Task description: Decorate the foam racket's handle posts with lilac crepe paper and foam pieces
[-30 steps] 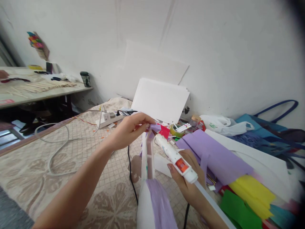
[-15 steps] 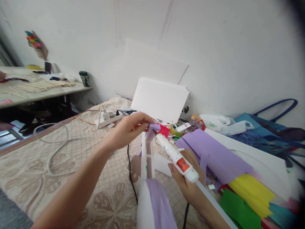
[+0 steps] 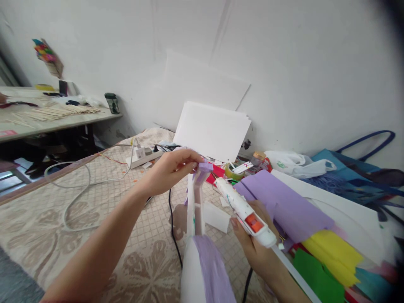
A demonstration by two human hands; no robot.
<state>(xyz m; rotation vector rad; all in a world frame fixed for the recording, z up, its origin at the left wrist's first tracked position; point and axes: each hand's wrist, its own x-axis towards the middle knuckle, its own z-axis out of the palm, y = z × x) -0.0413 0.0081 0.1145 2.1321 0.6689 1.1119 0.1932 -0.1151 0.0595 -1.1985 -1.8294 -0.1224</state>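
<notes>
My left hand (image 3: pixel 181 168) pinches a small strip of purple paper (image 3: pixel 205 167) at the far end of a white frame-like piece (image 3: pixel 190 210). That piece rises from a rounded white body with a purple covering (image 3: pixel 211 265) close to me. In my right hand (image 3: pixel 252 240) is a white hot glue gun (image 3: pixel 241 208) with an orange-red window and a long glue stick out of its back. Its nozzle points up and left, a little to the right of the purple strip and apart from it. Red paper (image 3: pixel 217 172) shows just behind the nozzle.
A power strip (image 3: pixel 143 158) with cables lies at the back left. Purple sheets (image 3: pixel 284 202), yellow paper (image 3: pixel 334 254) and green paper (image 3: pixel 318 275) cover the right side. White boards (image 3: pixel 211 130) lean on the wall. Wooden sticks (image 3: pixel 59 113) lie on another table.
My right hand has drawn the glue gun back to the right and slightly down, away from the purple strip. My left hand stays almost where it was.
</notes>
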